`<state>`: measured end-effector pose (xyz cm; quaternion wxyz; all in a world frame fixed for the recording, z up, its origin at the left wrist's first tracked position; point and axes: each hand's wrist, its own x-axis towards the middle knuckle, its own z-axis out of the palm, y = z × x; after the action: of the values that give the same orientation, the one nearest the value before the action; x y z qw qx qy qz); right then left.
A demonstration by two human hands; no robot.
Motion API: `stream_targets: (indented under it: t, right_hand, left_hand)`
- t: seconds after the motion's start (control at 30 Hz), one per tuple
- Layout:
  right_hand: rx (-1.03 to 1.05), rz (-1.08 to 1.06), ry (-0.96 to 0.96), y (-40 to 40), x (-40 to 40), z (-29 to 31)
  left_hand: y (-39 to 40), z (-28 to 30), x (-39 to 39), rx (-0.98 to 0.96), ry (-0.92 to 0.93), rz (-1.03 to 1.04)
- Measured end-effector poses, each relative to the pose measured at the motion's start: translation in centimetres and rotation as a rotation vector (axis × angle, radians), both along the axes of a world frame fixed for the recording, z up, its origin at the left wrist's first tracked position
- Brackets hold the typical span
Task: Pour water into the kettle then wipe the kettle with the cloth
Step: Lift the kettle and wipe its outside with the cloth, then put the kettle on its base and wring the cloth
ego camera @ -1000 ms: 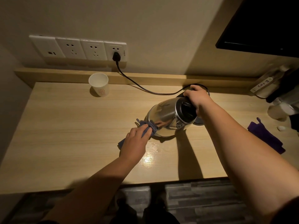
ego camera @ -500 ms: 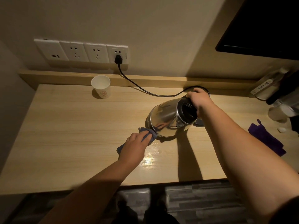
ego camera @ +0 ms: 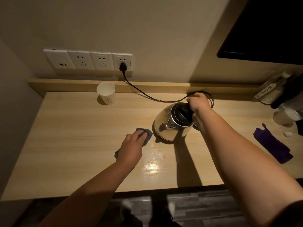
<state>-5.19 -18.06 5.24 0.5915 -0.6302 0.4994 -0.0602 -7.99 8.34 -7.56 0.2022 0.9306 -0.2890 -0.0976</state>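
Cloth [ego camera: 146,134] under left hand [ego camera: 131,149], beside kettle [ego camera: 170,126]

One kettle [ego camera: 170,126], one cup [ego camera: 106,94], two cloths, blue [ego camera: 146,133] and purple [ego camera: 272,143], four wall sockets [ego camera: 88,60], one plug [ego camera: 123,67], two hands, left [ego camera: 131,148] and right [ego camera: 198,103].

Polished metal kettle [ego camera: 170,126], mirror-bright, with black plastic lid [ego camera: 181,113], matt. Soft blue cloth [ego camera: 146,134], crumpled, matt, under left hand [ego camera: 131,149]. Pale wood-grain desk [ego camera: 65,145], smooth, glossy where light reflects, with wet sheen beside cloth. White paper cup [ego camera: 106,94], matt. Glossy white plastic sockets [ego camera: 88,59]. Black rubbery cord [ego camera: 147,95], smooth. Purple cloth [ego camera: 272,143], soft, matt. Painted wall [ego camera: 147,30], flat and matt.
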Motion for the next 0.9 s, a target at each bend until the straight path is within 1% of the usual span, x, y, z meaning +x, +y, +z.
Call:
stream_targets:
  t: [0.13, 0.2, 0.3, 0.37, 0.43, 0.53, 0.57, 0.6, 0.63, 0.67, 0.7, 0.73, 0.77, 0.8, 0.87, 0.9]
  right_hand:
    - [0.037, -0.105, -0.011, -0.4, 0.0, -0.4]
    - [0.080, -0.150, -0.001, -0.8, -0.3, -0.5]
    - [0.113, -0.181, 0.004, -1.2, -1.0, -0.1]
    - [0.115, -0.176, 0.002, -1.3, -1.4, 0.5]
    - [0.160, -0.175, 0.019, -1.3, -2.1, 1.3]
    - [0.182, -0.137, 0.063, -1.6, -3.5, 1.6]
    - [0.131, -0.136, 0.074, -1.5, -4.0, 1.5]
    - [0.015, -0.123, 0.082, -1.3, -4.6, 1.6]
    - [-0.165, -0.075, 0.077, -1.0, -5.2, 1.7]
    - [-0.387, 0.016, 0.055, -0.3, -5.7, 1.8]
    - [-0.603, 0.142, 0.002, 0.6, -6.1, 2.1]
    - [-0.776, 0.299, -0.066, 1.7, -6.5, 2.6]
    - [-0.879, 0.481, -0.121, 2.9, -6.8, 3.2]
    - [-0.922, 0.675, -0.160, 4.2, -7.1, 3.6]
    - [-0.942, 1.041, -0.194, 6.5, -7.3, 4.2]
    - [-0.948, 1.188, -0.189, 7.4, -7.3, 4.3]
  left_hand:
    - [0.5, 0.8, 0.9, -0.094, -0.006, 0.088]
    - [0.7, 1.2, 1.3, -0.165, 0.025, 0.125]
    - [0.6, 2.3, 2.0, -0.356, 0.155, 0.174]
    - [0.7, 3.1, 2.6, -0.438, 0.253, 0.170]
    - [0.8, 4.0, 3.2, -0.515, 0.435, 0.219]
    - [1.0, 5.3, 3.4, -0.755, 0.849, 0.345]
    - [1.1, 5.7, 3.4, -0.807, 0.941, 0.346]
    - [1.2, 6.1, 3.4, -0.845, 1.007, 0.332]
    - [1.4, 6.5, 3.4, -0.872, 1.055, 0.322]
    - [1.5, 7.0, 3.4, -0.884, 1.097, 0.320]
    - [1.7, 7.4, 3.4, -0.882, 1.136, 0.316]
    - [1.8, 7.8, 3.4, -0.871, 1.175, 0.304]
    - [2.0, 8.1, 3.4, -0.854, 1.208, 0.282]
    - [2.1, 8.6, 3.3, -0.838, 1.236, 0.254]
    - [2.3, 9.5, 3.3, -0.797, 1.264, 0.184]
    - [2.5, 9.9, 3.4, -0.763, 1.266, 0.139]
